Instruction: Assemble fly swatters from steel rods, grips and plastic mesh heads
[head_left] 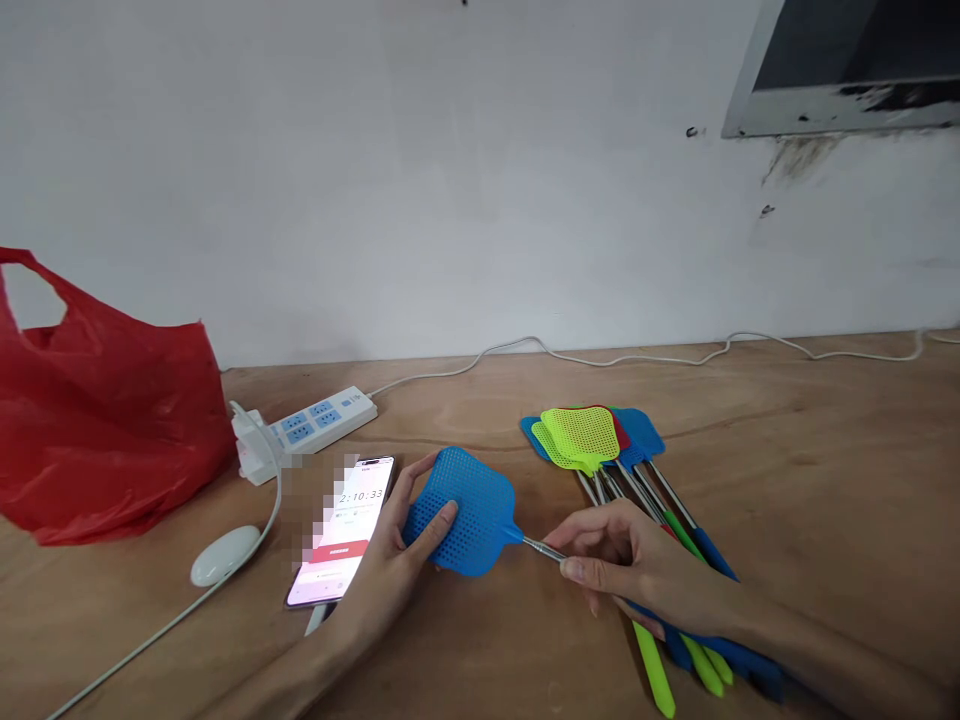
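A blue fly swatter (pixel 480 515) is held above the table between both hands. My left hand (pixel 409 530) grips its perforated head, with the thumb on top and the fingers partly behind it. My right hand (pixel 619 555) pinches the thin metal shaft just below the head. The swatter's blue handle runs back under my right forearm and is partly hidden. Beside and beneath my right arm lies a pile of fly swatters (pixel 589 435) with yellow-green, blue and red heads, metal shafts and coloured handles.
A lit phone (pixel 349 535) lies left of my left hand. Behind it is a white power strip (pixel 322 418) with a plugged-in charger. A white mouse-shaped object (pixel 225 556), a cable, and a red plastic bag (pixel 112 410) are farther left. A wall stands behind the wooden table (pixel 435 400).
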